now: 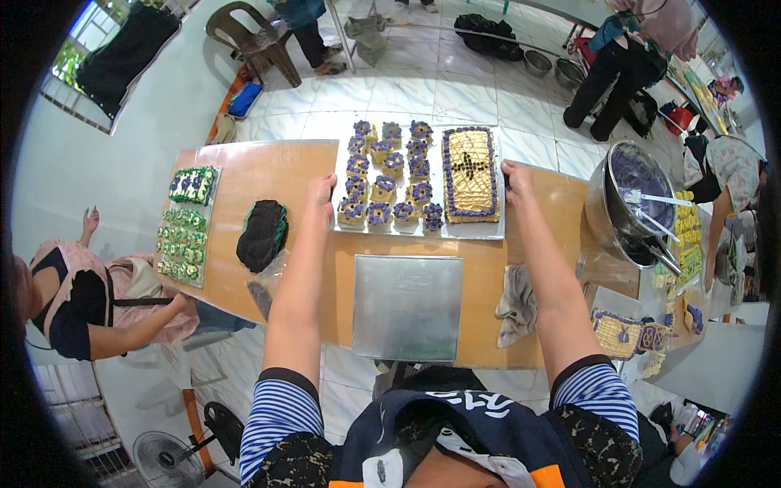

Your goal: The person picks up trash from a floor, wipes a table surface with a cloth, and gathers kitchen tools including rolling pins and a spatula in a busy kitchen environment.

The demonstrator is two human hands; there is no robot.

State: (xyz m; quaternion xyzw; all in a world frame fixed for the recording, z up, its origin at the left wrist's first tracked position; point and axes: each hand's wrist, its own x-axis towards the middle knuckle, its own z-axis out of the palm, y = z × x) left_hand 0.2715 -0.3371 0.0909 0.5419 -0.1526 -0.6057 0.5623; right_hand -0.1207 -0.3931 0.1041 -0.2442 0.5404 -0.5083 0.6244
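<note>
A silver-coloured cake board spans the space between my two hands at the far side of the table. My left hand grips its left edge, and my right hand has hold of the right edge. Rows of small cakes topped with purple icing fill the board's left and middle. On its right lies a rectangular cake with cream icing, a purple border and a dark cross-shaped decoration. Whether the board touches the table cannot be seen. Nearer my body is a square, silver-grey flat panel.
On the wooden table, green-iced cakes and a black bundle lie left. A stained cloth and metal bowls with spatulas are at right, beside more cakes. A person stands left; others are around the room.
</note>
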